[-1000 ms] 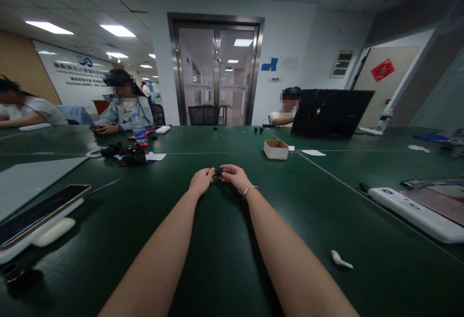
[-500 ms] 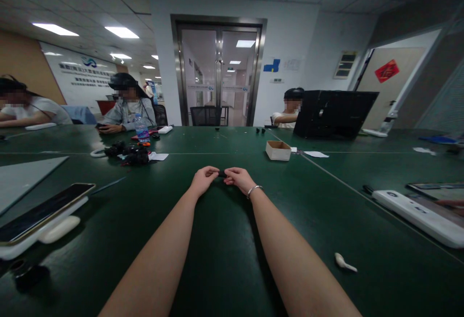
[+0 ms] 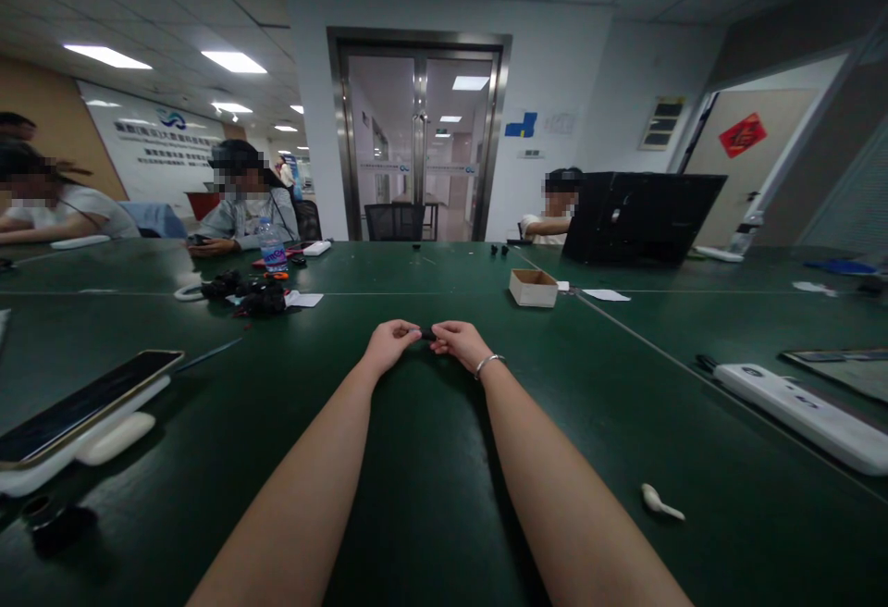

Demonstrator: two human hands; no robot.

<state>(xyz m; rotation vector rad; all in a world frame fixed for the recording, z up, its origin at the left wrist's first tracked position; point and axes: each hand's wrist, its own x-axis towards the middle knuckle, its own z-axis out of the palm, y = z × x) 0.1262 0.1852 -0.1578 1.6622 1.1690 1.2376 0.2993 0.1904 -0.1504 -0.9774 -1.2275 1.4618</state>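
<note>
Both my arms stretch out over a dark green table [image 3: 430, 459]. My left hand [image 3: 388, 345] and my right hand [image 3: 459, 343] meet at the middle, fingers pinched together on a small black object [image 3: 427, 334] held between them just above the tabletop. It is too small to name. A thin bracelet [image 3: 487, 364] circles my right wrist.
A phone [image 3: 83, 403] lies on a white case at the left, a white earbud [image 3: 658, 500] at the right, a white device [image 3: 797, 403] further right. A small cardboard box [image 3: 533, 288], black parts [image 3: 250, 294] and a water bottle [image 3: 272, 248] sit farther back. Three people sit at the far side, one behind a black laptop [image 3: 642, 216].
My hands stay together on the small black object, with only slight finger shifts. The view has drifted a little. The grey sheet at the far left has slid out of sight.
</note>
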